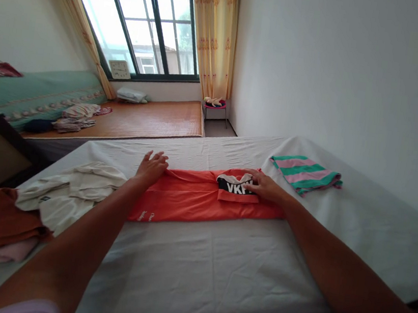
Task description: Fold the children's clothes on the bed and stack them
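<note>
An orange shirt [184, 199] lies folded into a long strip across the white-covered surface, with small white lettering near its left end. A folded-over part [234, 186] with a black panel and white letters rests on its right half. My left hand [152, 167] is at the far left edge of the shirt, fingers apart and slightly raised. At the right end, my right hand [262, 185] has its thumb over the lettered panel and its fingers at the far edge, closed on the cloth.
A green-and-pink striped cloth [303, 173] lies to the right. Cream garments [78, 185] and a rust-brown folded cloth [2, 219] are piled at left. Beyond the white sheet [178, 270] are a low bed with a brown mat [160, 116], a small stool [215, 106] and a window.
</note>
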`<control>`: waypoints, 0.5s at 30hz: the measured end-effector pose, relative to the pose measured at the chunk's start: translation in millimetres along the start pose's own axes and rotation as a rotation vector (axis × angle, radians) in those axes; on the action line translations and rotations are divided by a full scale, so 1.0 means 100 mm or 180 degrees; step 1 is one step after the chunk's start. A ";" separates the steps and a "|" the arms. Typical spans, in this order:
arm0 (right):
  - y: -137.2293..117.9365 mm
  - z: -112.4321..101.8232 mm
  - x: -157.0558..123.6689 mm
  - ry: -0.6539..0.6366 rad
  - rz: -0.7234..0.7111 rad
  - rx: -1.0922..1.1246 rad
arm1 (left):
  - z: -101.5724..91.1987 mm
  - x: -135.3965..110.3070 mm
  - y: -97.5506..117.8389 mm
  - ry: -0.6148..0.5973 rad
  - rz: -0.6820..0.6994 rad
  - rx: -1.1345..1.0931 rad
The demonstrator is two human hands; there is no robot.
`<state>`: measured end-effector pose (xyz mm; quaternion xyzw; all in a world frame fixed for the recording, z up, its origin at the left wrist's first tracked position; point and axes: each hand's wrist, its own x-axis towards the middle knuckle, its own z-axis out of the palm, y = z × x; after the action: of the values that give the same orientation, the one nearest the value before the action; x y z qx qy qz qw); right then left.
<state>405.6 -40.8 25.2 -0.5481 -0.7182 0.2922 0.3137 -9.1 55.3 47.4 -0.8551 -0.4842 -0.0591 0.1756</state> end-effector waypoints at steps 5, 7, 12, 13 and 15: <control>-0.03 -0.23 -0.04 0.0037 0.0329 0.1716 | -0.37 -0.28 -0.12 0.0761 -0.0333 0.0186; -0.05 -0.32 -0.10 -0.0324 0.0478 0.1641 | -0.42 -0.48 -0.09 0.0680 -0.0350 0.0185; -0.09 -0.31 -0.18 -0.1010 0.0401 0.0821 | -0.19 -0.87 0.05 -0.0082 -0.0261 0.0063; -0.10 -0.28 -0.17 -0.0988 0.0347 0.0910 | -0.15 -0.91 0.06 -0.0115 -0.0352 0.0038; -0.12 -0.24 -0.16 -0.0848 0.0349 0.1390 | -0.11 -0.93 0.07 -0.0032 -0.0570 0.0000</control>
<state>420.1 -57.4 47.7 -0.4622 -0.6423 0.5265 0.3109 -51.2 -27.4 30.3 -0.8086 -0.5596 -0.0703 0.1673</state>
